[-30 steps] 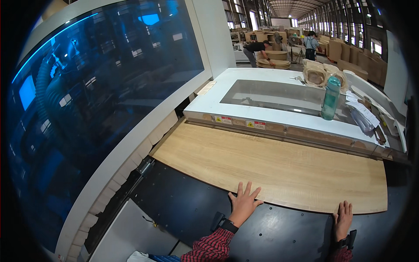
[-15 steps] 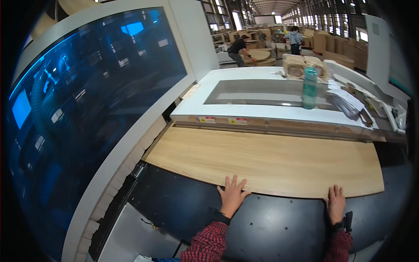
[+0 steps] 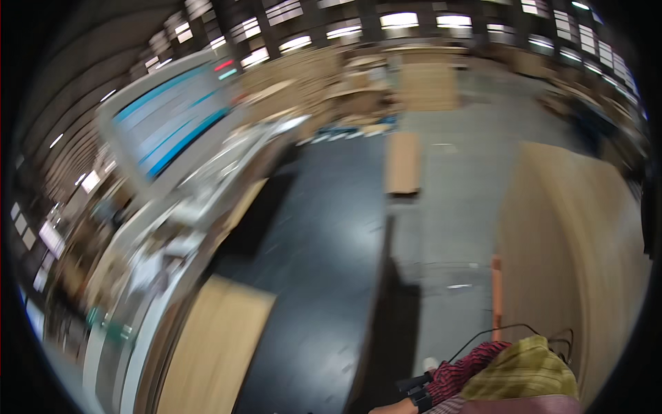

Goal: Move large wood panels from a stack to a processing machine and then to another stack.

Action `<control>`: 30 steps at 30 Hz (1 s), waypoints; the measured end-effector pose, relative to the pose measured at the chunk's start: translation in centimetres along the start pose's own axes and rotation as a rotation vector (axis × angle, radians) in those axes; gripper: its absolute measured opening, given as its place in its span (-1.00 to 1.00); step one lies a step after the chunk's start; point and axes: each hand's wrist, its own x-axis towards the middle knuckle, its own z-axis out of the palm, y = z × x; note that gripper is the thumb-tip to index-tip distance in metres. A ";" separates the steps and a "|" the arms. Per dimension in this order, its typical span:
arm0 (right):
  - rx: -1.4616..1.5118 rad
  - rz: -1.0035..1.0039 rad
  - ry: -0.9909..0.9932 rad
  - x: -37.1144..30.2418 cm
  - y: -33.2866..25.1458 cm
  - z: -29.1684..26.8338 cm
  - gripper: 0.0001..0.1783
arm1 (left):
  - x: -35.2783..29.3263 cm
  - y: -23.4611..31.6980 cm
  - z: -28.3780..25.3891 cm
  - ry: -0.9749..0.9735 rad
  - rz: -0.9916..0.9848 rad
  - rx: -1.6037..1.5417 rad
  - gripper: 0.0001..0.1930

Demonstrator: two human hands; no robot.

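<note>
Blurrily unreadable, the blue-banded screen (image 3: 172, 121) beyond the wooden board (image 3: 216, 345).

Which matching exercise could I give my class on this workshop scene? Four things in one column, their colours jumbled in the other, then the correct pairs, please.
Things:
1. Panel on the table
2. Tabletop
3. Screen
4. Checked sleeve

Colours:
A. Blue and white
B. Mainly red
C. Light wood
D. Black

Pairs: 1-C, 2-D, 3-A, 4-B
</note>
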 end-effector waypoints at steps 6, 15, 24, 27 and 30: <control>-0.168 0.272 0.465 -18.0 3.9 -7.5 -0.61 | 4.1 11.8 19.4 -0.586 -0.029 -0.578 -0.70; 0.025 0.524 1.067 -32.1 4.5 -15.7 -0.71 | 9.5 22.4 40.1 -1.139 0.155 -0.724 -0.70; 0.185 0.741 1.329 -43.2 10.0 -28.1 -0.67 | 22.0 32.9 56.6 -1.243 0.064 -0.821 -0.68; 0.320 0.834 1.373 -45.2 9.6 -32.9 -0.64 | 25.5 36.0 63.5 -1.293 0.251 -0.791 -0.68; 0.297 0.878 1.331 -47.1 8.8 -37.9 -0.65 | 26.5 39.1 69.6 -1.352 0.299 -0.833 -0.69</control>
